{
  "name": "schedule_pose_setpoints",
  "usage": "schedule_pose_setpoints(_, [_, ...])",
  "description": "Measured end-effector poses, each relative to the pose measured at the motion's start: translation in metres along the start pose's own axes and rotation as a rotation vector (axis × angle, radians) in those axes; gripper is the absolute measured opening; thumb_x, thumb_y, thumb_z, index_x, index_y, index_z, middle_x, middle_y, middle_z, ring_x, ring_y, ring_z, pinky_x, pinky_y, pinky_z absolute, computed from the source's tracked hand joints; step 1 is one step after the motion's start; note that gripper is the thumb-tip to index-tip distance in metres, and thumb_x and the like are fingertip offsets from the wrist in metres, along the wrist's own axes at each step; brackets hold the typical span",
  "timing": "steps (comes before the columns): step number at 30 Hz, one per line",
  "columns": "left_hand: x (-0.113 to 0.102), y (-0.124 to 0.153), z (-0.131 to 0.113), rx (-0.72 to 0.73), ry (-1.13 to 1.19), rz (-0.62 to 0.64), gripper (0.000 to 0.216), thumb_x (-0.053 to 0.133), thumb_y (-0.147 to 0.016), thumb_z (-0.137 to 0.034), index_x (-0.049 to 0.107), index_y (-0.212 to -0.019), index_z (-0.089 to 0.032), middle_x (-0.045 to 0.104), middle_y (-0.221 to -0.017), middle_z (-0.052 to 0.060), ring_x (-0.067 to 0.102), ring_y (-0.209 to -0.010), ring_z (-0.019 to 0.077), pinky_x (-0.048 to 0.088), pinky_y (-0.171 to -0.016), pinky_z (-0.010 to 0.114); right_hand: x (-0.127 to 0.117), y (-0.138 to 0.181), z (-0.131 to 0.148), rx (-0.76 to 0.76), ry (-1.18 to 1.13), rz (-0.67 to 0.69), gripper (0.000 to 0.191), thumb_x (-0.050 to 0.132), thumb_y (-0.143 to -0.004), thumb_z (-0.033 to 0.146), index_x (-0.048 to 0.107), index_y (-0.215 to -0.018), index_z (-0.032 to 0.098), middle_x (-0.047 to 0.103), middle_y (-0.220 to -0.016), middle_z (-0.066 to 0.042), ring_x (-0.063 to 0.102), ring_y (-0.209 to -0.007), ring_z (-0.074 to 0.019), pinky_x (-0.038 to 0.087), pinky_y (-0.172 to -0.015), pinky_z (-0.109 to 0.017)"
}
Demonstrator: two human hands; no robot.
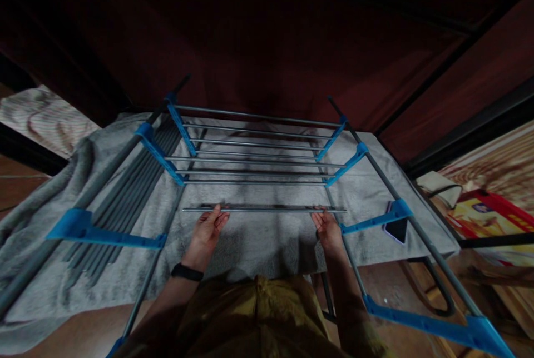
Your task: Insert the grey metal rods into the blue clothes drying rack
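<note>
A grey blanket (258,241) spreads under a half-built rack, whose finished rung panel (254,158) sits at the centre of the scene. Left of the panel, a bundle of loose rods (125,191) lies on the blanket along the slanting left rail (83,202), and a blue bracket (104,233) juts inward from that rail on the near side. Open blanket lies between the panel's near edge and the person's body, flanked by the rack's two rails.

On the near side of the panel, just in front of its last rung, the person holds a single grey rod (267,209). The left hand (206,230), with a black wristband (187,272) at the wrist, reaches forward with fingers (216,214) almost straight, their tips closed lightly on the rod short of its left end. The rod's long axis runs left to right, level and parallel to the panel's rungs, slightly above the blanket. The right hand (329,230) has loosely curled fingers (319,218) on the rod near its right end, close to the panel's right rail (387,185).

Right of the panel and nearer the person, a phone (396,229) lies on the blanket beside a blue bracket on that rail. Beyond the blanket's right edge rests a red and yellow box (488,219).
</note>
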State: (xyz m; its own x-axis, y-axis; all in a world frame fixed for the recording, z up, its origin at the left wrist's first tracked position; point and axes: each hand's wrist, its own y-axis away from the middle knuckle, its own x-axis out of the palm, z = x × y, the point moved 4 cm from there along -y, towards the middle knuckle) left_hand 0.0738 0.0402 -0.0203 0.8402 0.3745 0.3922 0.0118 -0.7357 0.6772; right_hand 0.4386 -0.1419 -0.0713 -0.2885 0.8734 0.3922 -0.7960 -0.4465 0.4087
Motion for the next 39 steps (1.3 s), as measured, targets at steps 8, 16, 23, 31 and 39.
schedule_pose_setpoints(8, [0.013,0.006,0.011,0.007,0.014,0.077,0.04,0.088,-0.084,0.004,0.061,-0.068,-0.02,0.081,-0.078,0.001,0.082,-0.074,0.015,0.067,-0.08,0.025,-0.006,-0.005,-0.003,-0.006,0.043,-0.019,0.013,0.079,-0.09,0.033,0.067,-0.091,0.029,0.075,-0.086,0.001,0.079,-0.087,-0.0206,0.072,-0.096,-0.038])
schedule_pose_setpoints(16, [0.022,0.015,0.026,-0.004,0.007,0.155,0.037,0.086,-0.082,0.004,0.063,-0.067,-0.021,0.082,-0.08,0.0,0.082,-0.078,0.0154,0.068,-0.082,0.026,-0.001,0.001,-0.006,0.027,0.004,-0.03,0.011,0.077,-0.092,0.033,0.069,-0.089,0.028,0.073,-0.086,-0.001,0.079,-0.086,-0.0192,0.071,-0.097,-0.034])
schedule_pose_setpoints(23, [0.019,0.011,0.014,-0.004,-0.028,0.059,0.033,0.087,-0.082,0.002,0.065,-0.071,-0.02,0.081,-0.075,0.0,0.08,-0.069,0.0144,0.066,-0.072,0.022,0.0,0.0,0.001,0.011,-0.017,-0.007,0.008,0.078,-0.087,0.03,0.07,-0.09,0.028,0.077,-0.086,0.0,0.08,-0.086,-0.0203,0.071,-0.093,-0.036])
schedule_pose_setpoints(31, [0.016,0.012,0.002,-0.006,-0.034,-0.009,0.038,0.083,-0.085,0.0,0.057,-0.068,-0.022,0.077,-0.071,-0.003,0.08,-0.069,0.013,0.068,-0.079,0.022,0.009,0.001,0.005,-0.007,-0.014,-0.014,0.022,0.087,-0.085,0.032,0.066,-0.09,0.03,0.078,-0.088,0.002,0.08,-0.09,-0.0209,0.07,-0.096,-0.038])
schedule_pose_setpoints(39, [0.016,0.01,0.006,0.006,-0.045,0.052,0.04,0.084,-0.083,0.004,0.056,-0.068,-0.02,0.077,-0.075,-0.002,0.082,-0.075,0.0148,0.071,-0.084,0.027,0.024,0.012,0.007,0.03,-0.06,-0.03,0.022,0.084,-0.094,0.033,0.063,-0.086,0.028,0.072,-0.078,0.003,0.076,-0.084,-0.0195,0.069,-0.09,-0.035])
